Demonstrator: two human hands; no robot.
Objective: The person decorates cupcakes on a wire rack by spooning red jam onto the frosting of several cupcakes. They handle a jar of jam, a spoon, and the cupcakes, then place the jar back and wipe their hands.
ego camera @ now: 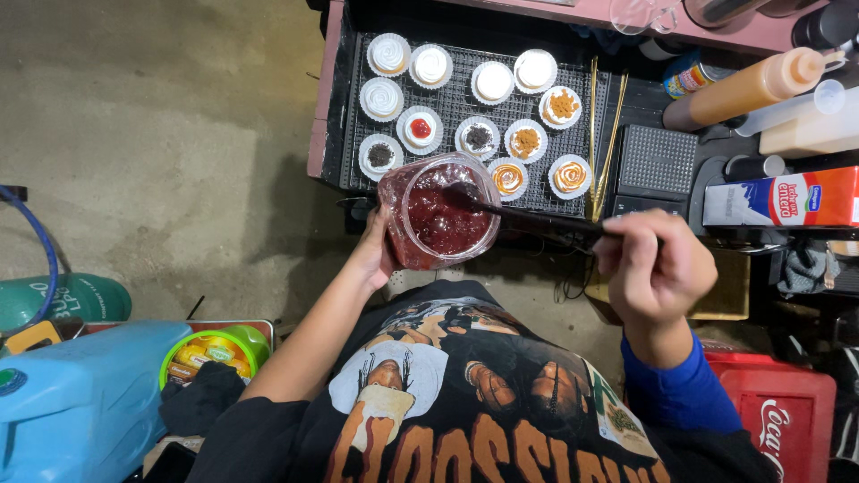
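Note:
My left hand (376, 255) holds a clear plastic jar (438, 215) of dark red jam, tilted up in front of my chest. My right hand (653, 264) grips the handle of a long dark spoon (528, 217) whose bowl is dipped into the jam. Just beyond the jar, a black grid tray (456, 89) carries several small cream-topped cups in white paper liners (430, 64). One cup has a red jam dot (419, 129), two have dark crumbs, and several have brown or caramel toppings (569, 175).
Two thin wooden sticks (604, 134) lie at the tray's right edge. Squeeze bottles (761, 85) and a milk carton (778, 199) sit at the right. A red crate (778, 411) is at lower right. A blue container (80, 402), green tank (63, 300) and lidded tub (215, 351) stand on the floor at left.

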